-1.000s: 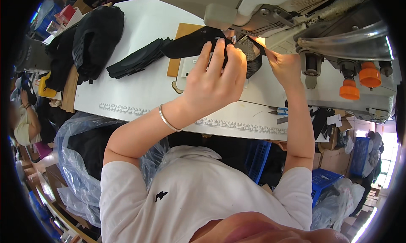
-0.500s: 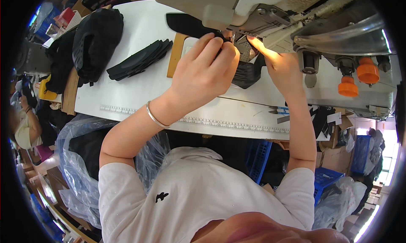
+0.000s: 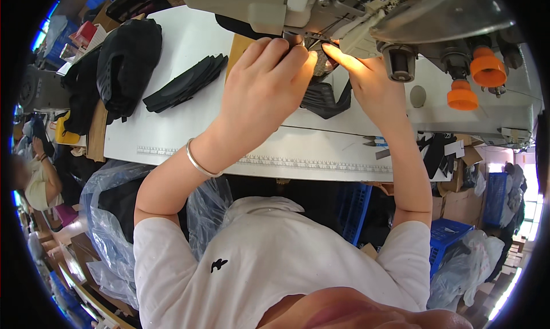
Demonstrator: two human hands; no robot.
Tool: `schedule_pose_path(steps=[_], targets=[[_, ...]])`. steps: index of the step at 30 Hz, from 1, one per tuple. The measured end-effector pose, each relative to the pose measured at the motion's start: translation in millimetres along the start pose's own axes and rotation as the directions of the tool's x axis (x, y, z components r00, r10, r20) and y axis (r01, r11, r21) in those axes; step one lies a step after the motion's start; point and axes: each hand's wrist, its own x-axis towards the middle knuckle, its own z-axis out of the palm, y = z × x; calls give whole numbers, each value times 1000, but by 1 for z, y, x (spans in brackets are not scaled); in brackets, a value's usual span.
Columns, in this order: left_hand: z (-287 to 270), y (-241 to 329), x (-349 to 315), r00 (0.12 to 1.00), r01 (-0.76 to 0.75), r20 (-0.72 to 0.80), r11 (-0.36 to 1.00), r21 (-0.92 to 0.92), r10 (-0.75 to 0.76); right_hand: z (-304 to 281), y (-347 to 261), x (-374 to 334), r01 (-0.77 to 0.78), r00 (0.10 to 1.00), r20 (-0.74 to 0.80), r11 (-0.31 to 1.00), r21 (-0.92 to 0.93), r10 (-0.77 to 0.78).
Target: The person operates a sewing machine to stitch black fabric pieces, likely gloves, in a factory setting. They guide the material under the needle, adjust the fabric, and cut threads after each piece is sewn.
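Machine (image 3: 226, 1) above; before it, your left hand (image 3: 260, 79) curls, your right hand (image 3: 377, 89) points (I can't tell whether either grips). Beyond your left knuckles, the black cloth (image 3: 236, 26) now shows less, suggesting your work has advanced.

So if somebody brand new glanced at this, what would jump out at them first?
Probably the two bright orange caps at the upper right, vivid against the grey and white around them. Next, the left hand and right hand, close together at the sewing machine at top centre, with warm light on their fingers. Then the fanned stack of black pieces on the white table, left of both hands.
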Motion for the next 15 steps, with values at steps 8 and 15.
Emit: schedule_pose_path(steps=[8, 15], targets=[[16, 12, -7, 990, -47, -128, 992, 115, 62, -4, -3, -3, -18, 997, 81, 999, 37, 15], [15, 20, -9, 995, -56, -70, 970, 238, 74, 2, 1, -11, -22, 989, 143, 998, -65, 31]])
